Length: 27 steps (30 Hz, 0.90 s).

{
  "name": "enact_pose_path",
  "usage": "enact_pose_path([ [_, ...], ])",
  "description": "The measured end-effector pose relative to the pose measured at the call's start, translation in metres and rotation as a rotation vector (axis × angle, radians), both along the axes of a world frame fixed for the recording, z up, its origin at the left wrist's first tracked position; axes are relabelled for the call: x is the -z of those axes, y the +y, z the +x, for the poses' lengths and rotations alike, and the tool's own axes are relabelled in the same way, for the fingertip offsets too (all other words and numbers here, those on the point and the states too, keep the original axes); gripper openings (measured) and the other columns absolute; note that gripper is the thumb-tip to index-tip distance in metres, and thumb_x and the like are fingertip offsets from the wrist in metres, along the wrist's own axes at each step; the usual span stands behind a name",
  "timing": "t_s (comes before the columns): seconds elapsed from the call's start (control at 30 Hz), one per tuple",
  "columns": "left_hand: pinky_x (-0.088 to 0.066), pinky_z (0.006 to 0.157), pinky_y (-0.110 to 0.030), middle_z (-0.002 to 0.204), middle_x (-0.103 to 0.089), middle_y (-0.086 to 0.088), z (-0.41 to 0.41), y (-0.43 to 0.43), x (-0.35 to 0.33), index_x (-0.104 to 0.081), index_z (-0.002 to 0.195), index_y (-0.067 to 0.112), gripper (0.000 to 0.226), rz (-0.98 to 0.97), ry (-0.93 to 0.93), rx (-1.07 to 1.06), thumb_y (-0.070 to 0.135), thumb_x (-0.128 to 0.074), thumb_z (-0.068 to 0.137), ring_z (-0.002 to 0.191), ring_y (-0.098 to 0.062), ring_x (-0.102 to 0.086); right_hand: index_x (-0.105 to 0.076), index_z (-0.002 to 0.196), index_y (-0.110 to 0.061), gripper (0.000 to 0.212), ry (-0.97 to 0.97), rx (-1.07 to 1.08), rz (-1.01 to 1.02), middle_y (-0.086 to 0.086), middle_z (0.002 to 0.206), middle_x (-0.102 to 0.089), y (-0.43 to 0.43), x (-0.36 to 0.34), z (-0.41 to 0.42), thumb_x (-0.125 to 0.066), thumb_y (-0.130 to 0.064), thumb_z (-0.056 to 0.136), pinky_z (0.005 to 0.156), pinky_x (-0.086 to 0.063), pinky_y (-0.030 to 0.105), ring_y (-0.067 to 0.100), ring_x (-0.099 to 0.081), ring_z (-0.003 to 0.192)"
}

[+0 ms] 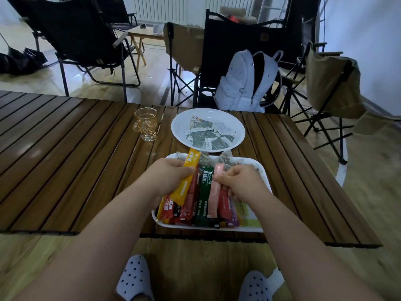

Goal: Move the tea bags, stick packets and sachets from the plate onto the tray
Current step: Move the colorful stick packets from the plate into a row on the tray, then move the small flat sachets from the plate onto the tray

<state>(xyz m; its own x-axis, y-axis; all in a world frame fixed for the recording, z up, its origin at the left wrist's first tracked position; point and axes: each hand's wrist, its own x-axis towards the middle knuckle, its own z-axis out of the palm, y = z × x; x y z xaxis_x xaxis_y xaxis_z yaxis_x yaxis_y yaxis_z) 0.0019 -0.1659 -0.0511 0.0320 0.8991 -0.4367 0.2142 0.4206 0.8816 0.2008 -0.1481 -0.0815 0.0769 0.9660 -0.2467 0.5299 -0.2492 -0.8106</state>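
L fingers (184,171) grip yellow stick (192,161), R fingers (223,177) pinch pink stick (213,197) over tray (217,228); glass (147,124), plate (237,124) beyond.

Reaching forward with the bare left forearm (104,231) and right forearm (299,231), both drawing closer toward the hands. Gripping a yellow stick packet (184,192) in the left hand (171,174), fingers curled round it, back of the hand upward. Pinching a pink stick packet (213,196) near its top with the right hand (240,181), fingers bent.

Plate (235,124) behind tray (261,228), cup (146,123) left.
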Motion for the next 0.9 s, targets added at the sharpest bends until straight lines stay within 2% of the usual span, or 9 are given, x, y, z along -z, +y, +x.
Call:
enact_pose_path([
  [0.07, -0.060, 0.063, -0.029, 0.083, -0.080, -0.005, -0.002, 0.002, 0.003, -0.073, 0.100, 0.015, 0.014, 0.027, 0.079, 0.003, 0.026, -0.069, 0.094, 0.075, -0.021, -0.078, -0.058, 0.071, -0.013, 0.032, -0.048, 0.032, 0.004, 0.005, 0.061, -0.063, 0.003, 0.002, 0.000, -0.083, -0.029, 0.082, 0.055, -0.050, 0.032, 0.016, -0.058, 0.052],
  [0.13, -0.059, 0.063, -0.029, 0.087, -0.079, -0.007, -0.001, 0.005, 0.008, -0.072, 0.102, 0.013, 0.017, 0.039, 0.116, -0.008, 0.026, -0.073, 0.090, 0.077, -0.021, -0.077, -0.059, 0.072, -0.012, 0.030, -0.062, 0.046, -0.010, 0.007, 0.065, -0.066, 0.005, 0.003, 0.000, -0.083, -0.029, 0.081, 0.059, -0.053, 0.035, 0.019, -0.060, 0.056],
  [0.3, -0.062, 0.067, -0.027, 0.090, -0.073, -0.007, 0.011, 0.007, 0.015, -0.071, 0.097, 0.006, 0.018, 0.079, 0.170, 0.009, 0.019, -0.078, 0.086, 0.075, -0.019, -0.071, -0.061, 0.071, -0.012, 0.025, -0.076, 0.003, -0.052, 0.009, 0.066, -0.066, 0.005, 0.006, 0.001, -0.079, -0.024, 0.085, 0.058, -0.050, 0.032, 0.018, -0.058, 0.055],
  [0.47, -0.064, 0.075, -0.038, 0.085, -0.068, 0.004, 0.016, 0.011, 0.021, -0.068, 0.100, -0.001, 0.032, 0.123, 0.311, 0.042, 0.021, -0.083, 0.082, 0.072, -0.021, -0.074, -0.064, 0.077, -0.011, 0.021, -0.079, -0.014, -0.071, 0.009, 0.070, -0.067, 0.003, 0.003, 0.003, -0.077, -0.022, 0.088, 0.054, -0.048, 0.030, 0.017, -0.057, 0.054],
  [0.6, -0.062, 0.060, -0.029, 0.074, -0.069, -0.004, 0.016, 0.013, 0.027, -0.065, 0.087, 0.006, 0.026, 0.143, 0.406, 0.055, 0.023, -0.083, 0.082, 0.054, -0.012, -0.065, -0.061, 0.069, -0.010, 0.028, -0.115, -0.035, -0.089, 0.011, 0.071, -0.066, 0.004, 0.004, 0.005, -0.076, -0.024, 0.088, 0.068, -0.054, 0.038, 0.019, -0.056, 0.057],
  [0.67, -0.062, 0.064, -0.032, 0.080, -0.074, -0.009, 0.017, 0.013, 0.028, -0.060, 0.080, 0.013, 0.026, 0.160, 0.514, 0.098, 0.028, -0.081, 0.083, 0.059, -0.016, -0.066, -0.060, 0.067, -0.010, 0.030, -0.125, -0.040, -0.097, 0.011, 0.071, -0.066, 0.004, 0.005, 0.006, -0.075, -0.025, 0.088, 0.069, -0.054, 0.039, 0.019, -0.056, 0.057],
  [0.77, -0.062, 0.077, -0.042, 0.089, -0.075, -0.010, 0.019, 0.012, 0.028, -0.059, 0.080, 0.015, 0.028, 0.184, 0.615, 0.137, 0.033, -0.080, 0.083, 0.081, -0.025, -0.072, -0.060, 0.068, -0.010, 0.030, -0.124, -0.051, -0.101, 0.010, 0.072, -0.067, 0.003, 0.005, 0.007, -0.075, -0.027, 0.089, 0.066, -0.052, 0.036, 0.017, -0.056, 0.056],
  [0.9, -0.058, 0.075, -0.038, 0.092, -0.073, -0.009, 0.020, 0.010, 0.027, -0.058, 0.081, 0.015, 0.028, 0.215, 0.634, 0.150, 0.036, -0.075, 0.087, 0.087, -0.024, -0.070, -0.061, 0.067, -0.011, 0.032, -0.118, -0.038, -0.091, 0.005, 0.065, -0.066, 0.003, 0.003, 0.007, -0.073, -0.029, 0.090, 0.066, -0.053, 0.036, 0.016, -0.058, 0.056],
])
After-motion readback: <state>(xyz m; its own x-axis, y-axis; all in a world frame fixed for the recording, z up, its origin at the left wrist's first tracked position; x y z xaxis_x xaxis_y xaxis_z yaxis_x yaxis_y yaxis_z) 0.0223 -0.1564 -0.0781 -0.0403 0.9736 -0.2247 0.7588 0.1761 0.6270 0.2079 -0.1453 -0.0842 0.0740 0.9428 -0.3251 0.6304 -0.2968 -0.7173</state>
